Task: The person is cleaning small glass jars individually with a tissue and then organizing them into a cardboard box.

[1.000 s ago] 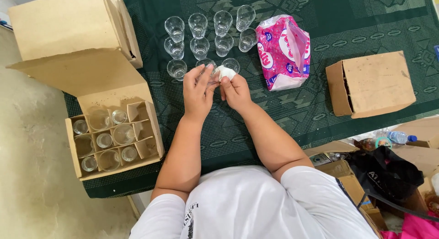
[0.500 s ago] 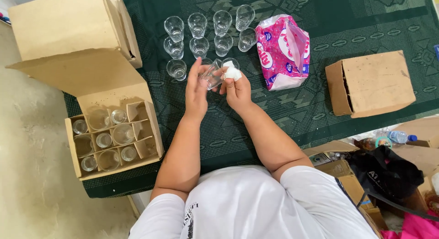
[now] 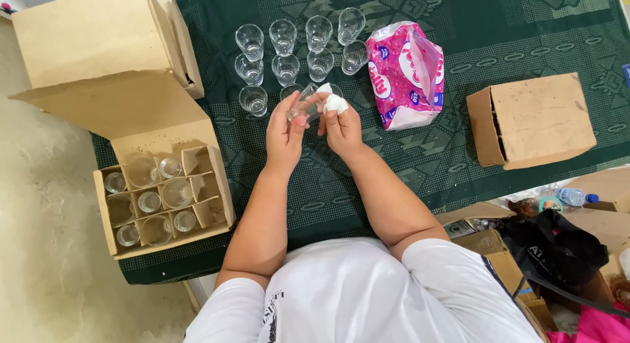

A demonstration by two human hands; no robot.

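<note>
Glass [image 3: 303, 109] lying tilted between hands, long axis running 2-to-8 o'clock. Left hand [image 3: 283, 130] pinching it from 9 o'clock; right hand [image 3: 341, 123] pressing white tissue [image 3: 333, 101] at mouth, 3 o'clock.

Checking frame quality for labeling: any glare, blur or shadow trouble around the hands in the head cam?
Head view: soft, even light, only faint shadows; the glass held by left hand is slightly blurred, its clear walls hard to trace; white tissue at right hand nearly overexposed; edges show mild wide-angle bend.
</note>
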